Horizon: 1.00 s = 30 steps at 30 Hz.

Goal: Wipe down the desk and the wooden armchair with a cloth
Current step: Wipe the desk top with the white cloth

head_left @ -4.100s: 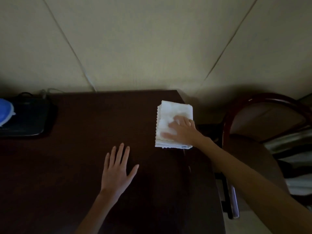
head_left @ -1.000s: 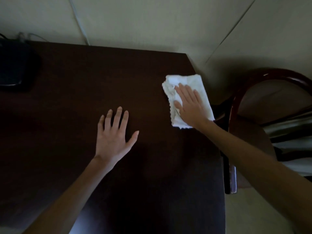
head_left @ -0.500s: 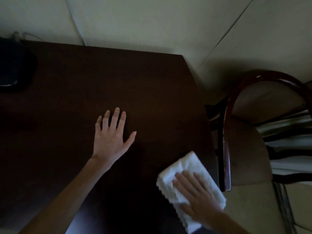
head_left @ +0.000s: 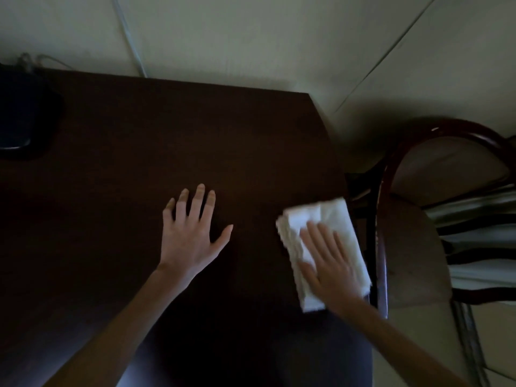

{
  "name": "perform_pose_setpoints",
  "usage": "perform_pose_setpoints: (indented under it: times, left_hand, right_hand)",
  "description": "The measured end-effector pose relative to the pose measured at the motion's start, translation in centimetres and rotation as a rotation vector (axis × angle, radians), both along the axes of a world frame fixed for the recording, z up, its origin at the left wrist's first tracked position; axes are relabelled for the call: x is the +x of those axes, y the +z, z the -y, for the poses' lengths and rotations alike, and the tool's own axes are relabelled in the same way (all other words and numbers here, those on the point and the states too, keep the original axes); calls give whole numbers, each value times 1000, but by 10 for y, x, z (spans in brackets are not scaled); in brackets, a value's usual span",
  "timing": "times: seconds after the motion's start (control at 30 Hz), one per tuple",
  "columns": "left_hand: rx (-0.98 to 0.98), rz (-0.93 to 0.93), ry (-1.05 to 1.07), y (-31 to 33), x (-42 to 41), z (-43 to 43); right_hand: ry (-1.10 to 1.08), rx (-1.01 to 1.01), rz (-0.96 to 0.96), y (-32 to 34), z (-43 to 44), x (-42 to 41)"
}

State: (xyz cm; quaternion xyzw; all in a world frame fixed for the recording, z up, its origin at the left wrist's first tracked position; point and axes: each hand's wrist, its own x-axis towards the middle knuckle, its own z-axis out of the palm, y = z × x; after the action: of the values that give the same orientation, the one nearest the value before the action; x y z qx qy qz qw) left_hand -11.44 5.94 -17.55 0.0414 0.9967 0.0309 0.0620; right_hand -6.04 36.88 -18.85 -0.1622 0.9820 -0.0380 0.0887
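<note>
A dark brown wooden desk fills the left and middle of the head view. My left hand lies flat on it with fingers spread, holding nothing. A folded white cloth rests near the desk's right edge, and my right hand presses flat on top of it, fingers extended; the hand and cloth are blurred by motion. The wooden armchair, with a dark curved back rail and a beige seat, stands just right of the desk.
A black device with cables sits on the desk's far left corner. A pale wall runs behind the desk, with a thin cord down it. Striped fabric lies on the chair's far side. Pale floor shows under the chair.
My right hand has slid the cloth back up along the desk's right edge after sweeping it toward me half a second ago. My left hand has stayed planted.
</note>
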Motion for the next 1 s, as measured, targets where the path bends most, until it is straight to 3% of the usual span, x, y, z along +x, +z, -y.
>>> perform_pose_setpoints:
  times: [0.13, 0.23, 0.37, 0.57, 0.67, 0.9, 1.0]
  left_hand:
    - [-4, 10, -14, 1, -1, 2]
    - [33, 24, -16, 2, -1, 4]
    - [50, 37, -35, 1, -2, 9]
    - [130, 2, -60, -3, -3, 18]
    - [159, -20, -61, -4, 2, 22]
    - [100, -54, -29, -4, 19, 35]
    - [62, -36, -35, -1, 22, 41]
  right_hand:
    - [76, 16, 21, 4, -18, 114]
    - [122, 62, 29, 8, -24, 126]
    - [69, 112, 55, 11, -11, 58]
    - [-135, 192, 13, 13, 38, -125]
    - [-218, 124, 7, 7, 61, -176]
    - [-171, 84, -73, 7, 67, -177]
    - [-33, 151, -146, 13, 66, -135]
